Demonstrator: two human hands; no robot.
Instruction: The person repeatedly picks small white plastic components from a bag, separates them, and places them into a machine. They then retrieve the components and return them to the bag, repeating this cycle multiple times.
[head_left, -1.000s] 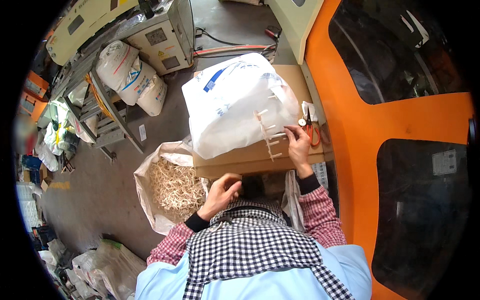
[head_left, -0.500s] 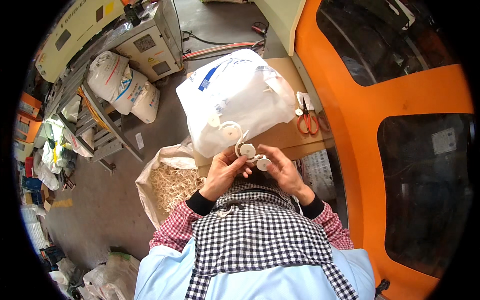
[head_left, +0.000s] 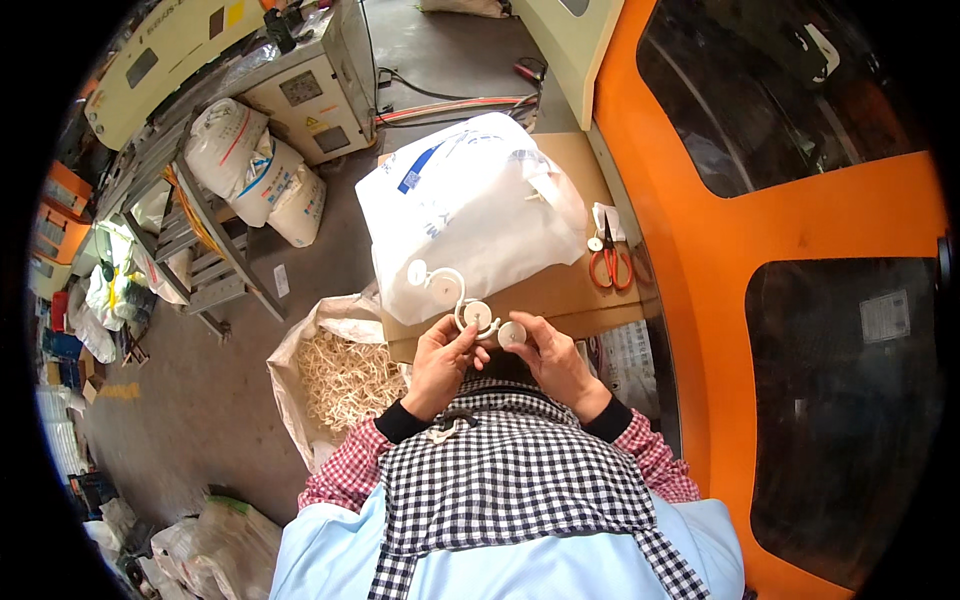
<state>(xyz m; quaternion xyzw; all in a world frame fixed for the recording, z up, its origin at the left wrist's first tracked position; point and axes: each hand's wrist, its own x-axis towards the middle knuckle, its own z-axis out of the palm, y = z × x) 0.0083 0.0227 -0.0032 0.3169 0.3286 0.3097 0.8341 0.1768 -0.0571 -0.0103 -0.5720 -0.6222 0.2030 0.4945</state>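
Note:
A white plastic moulding (head_left: 459, 292), a curved runner with several round discs on it, is held over the near edge of the cardboard. My left hand (head_left: 438, 368) pinches it at a middle disc (head_left: 477, 316). The thumb and forefinger of my right hand (head_left: 562, 368) close on the end disc (head_left: 512, 334), close beside the left fingers. Whether that disc is still joined to the runner, I cannot tell. Just beyond lies a large white plastic bag (head_left: 470, 205) with blue print, bulging with its contents.
Red-handled scissors (head_left: 610, 268) lie on the cardboard (head_left: 585, 165) at right, by a small white disc (head_left: 595, 244). At left, an open sack (head_left: 350, 380) holds thin cream-coloured scraps. An orange machine (head_left: 720, 280) walls the right side. A metal ladder (head_left: 215, 240) and filled sacks (head_left: 255, 165) stand farther left.
The moulding and both hands have moved slightly left and toward me. My right thumb and forefinger have closed in on the end disc. The head view has shifted a little.

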